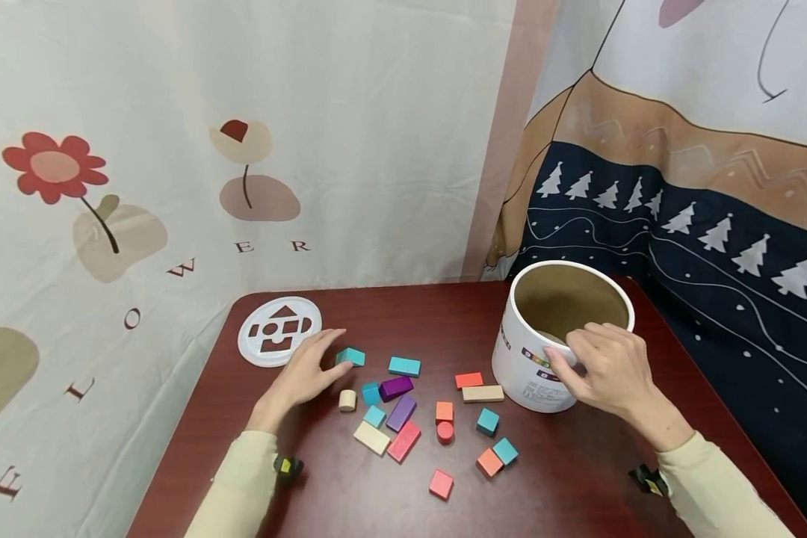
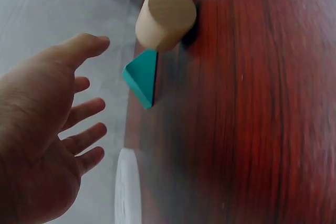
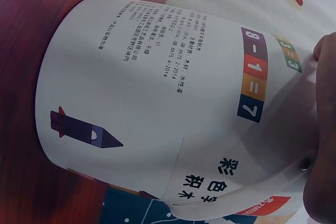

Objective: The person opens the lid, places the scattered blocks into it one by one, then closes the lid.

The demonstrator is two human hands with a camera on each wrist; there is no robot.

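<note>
My right hand [image 1: 608, 373] grips the near rim of a tall white bucket [image 1: 521, 366] at the table's right, fingers over the edge and thumb outside. Printed text and coloured sums cover the bucket's wall in the right wrist view; only its inner wall shows from above. Over the table at left, my left hand [image 1: 302, 373] has its fingers spread and nothing in them. Just beyond its fingertips lies a teal triangular block [image 2: 142, 77]. A natural wood cylinder [image 2: 170, 17] stands near the thumb. Behind that hand is a round white lid [image 1: 246, 347] with shaped holes, partly near its fingers.
Several loose wooden blocks lie mid-table, among them a purple block [image 1: 401, 412], a pink block [image 1: 404, 442], a cream block [image 1: 373, 438] and a coral cube [image 1: 489, 463]. Printed curtains [image 1: 376, 149] hang right behind the dark red table [image 1: 551, 478].
</note>
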